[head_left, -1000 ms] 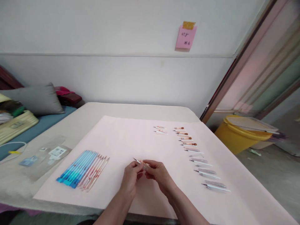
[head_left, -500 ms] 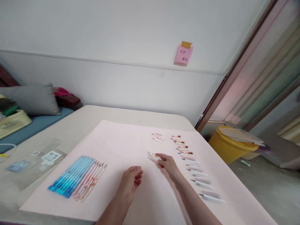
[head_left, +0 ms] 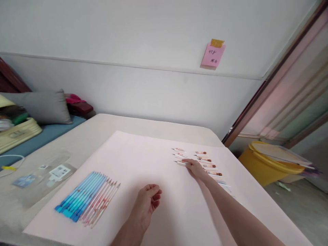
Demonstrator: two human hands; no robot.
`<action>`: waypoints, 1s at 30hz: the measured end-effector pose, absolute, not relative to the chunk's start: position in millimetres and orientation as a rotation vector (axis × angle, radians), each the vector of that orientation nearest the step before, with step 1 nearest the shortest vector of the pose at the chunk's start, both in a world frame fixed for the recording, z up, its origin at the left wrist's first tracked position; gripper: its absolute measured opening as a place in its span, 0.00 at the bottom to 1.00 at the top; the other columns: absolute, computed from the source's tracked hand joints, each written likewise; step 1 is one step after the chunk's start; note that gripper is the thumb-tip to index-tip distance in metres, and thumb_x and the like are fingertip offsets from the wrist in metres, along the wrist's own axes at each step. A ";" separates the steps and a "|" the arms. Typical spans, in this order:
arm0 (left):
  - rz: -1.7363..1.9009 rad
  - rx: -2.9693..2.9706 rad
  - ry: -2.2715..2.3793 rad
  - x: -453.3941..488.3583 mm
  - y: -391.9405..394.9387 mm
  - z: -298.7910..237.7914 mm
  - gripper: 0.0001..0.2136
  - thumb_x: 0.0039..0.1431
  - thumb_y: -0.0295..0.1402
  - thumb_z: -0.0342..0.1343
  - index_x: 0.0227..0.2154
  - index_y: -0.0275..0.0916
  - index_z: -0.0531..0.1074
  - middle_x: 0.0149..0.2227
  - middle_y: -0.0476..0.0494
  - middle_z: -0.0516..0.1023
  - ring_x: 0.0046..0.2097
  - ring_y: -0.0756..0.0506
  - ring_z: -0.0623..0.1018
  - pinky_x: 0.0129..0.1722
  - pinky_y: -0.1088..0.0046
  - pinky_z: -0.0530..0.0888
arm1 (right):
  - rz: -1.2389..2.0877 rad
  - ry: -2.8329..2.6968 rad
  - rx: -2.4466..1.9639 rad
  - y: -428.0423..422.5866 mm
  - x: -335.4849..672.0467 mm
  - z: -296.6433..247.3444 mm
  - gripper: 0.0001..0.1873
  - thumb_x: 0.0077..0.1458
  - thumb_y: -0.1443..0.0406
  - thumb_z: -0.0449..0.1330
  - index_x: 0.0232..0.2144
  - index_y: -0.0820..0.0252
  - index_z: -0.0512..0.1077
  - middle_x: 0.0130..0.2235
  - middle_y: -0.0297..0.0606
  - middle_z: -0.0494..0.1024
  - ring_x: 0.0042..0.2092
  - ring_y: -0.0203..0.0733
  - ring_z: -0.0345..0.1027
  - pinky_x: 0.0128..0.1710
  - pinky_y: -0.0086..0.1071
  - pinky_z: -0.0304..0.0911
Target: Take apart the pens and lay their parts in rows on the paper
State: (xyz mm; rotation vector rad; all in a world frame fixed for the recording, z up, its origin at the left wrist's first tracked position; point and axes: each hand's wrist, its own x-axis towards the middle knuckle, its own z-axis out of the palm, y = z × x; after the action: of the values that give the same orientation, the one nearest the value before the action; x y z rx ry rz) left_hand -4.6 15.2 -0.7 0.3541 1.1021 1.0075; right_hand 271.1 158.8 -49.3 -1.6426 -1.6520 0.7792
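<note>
My right hand is closed on the rear end of a slim white pen with a dark point and reddish print, held at the paper's surface. Just beyond it lie two similar pens, pointing left. My left hand hovers over the middle of the paper, fingers curled in and nothing visible in them. To its left lies a tight row of blue pens beside several white pens with pink and orange print. Pen pieces with brown ends form a column on the right, partly hidden by my right forearm.
A large pale pink sheet covers much of the beige table. Clear packaging with a label lies at the left. Beyond the table's right edge stands a yellow bin; a grey cushion is at far left.
My right hand has carried the pen away and to the right, bringing it alongside the two others. My left hand stays curled near the middle. The view has turned slightly left.
</note>
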 end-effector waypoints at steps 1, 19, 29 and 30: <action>1.006 0.350 1.103 -3.6 15.5 -1.4 0.10 0.45 0.34 0.62 0.29 0.36 0.69 0.30 0.45 0.74 0.27 0.55 0.71 0.25 0.81 0.67 | 0.744 -1.679 -1.640 161.0 272.0 -51.8 0.18 0.43 0.64 0.54 0.37 0.59 0.77 0.36 0.38 0.75 0.40 0.43 0.66 0.43 0.34 0.58; 1.003 0.374 1.056 -1.5 11.7 2.1 0.10 0.44 0.34 0.61 0.29 0.36 0.68 0.31 0.43 0.75 0.28 0.54 0.71 0.27 0.79 0.66 | 0.419 -1.658 -1.780 112.8 253.8 -19.3 0.19 0.51 0.61 0.51 0.40 0.65 0.74 0.43 0.50 0.76 0.46 0.51 0.68 0.48 0.44 0.59; 1.028 0.407 1.035 -10.8 1.7 8.2 0.10 0.43 0.34 0.61 0.28 0.36 0.69 0.29 0.46 0.74 0.27 0.54 0.70 0.27 0.79 0.65 | 0.679 -1.947 -1.572 -11.5 137.2 -18.9 0.11 0.53 0.67 0.51 0.36 0.58 0.72 0.39 0.41 0.76 0.42 0.44 0.68 0.42 0.34 0.61; 1.034 0.414 1.035 -12.5 0.1 7.3 0.10 0.43 0.34 0.61 0.28 0.36 0.69 0.29 0.45 0.74 0.27 0.54 0.70 0.27 0.79 0.65 | 0.642 -2.032 -1.579 -16.9 131.4 -20.0 0.11 0.54 0.68 0.50 0.35 0.57 0.72 0.38 0.40 0.75 0.41 0.43 0.68 0.41 0.34 0.60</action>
State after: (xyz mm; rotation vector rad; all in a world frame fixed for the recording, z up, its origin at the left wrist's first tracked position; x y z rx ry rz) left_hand -12.5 0.1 7.3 0.4137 1.0347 1.0341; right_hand 131.4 -16.9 -20.0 -1.5786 -2.0321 0.6419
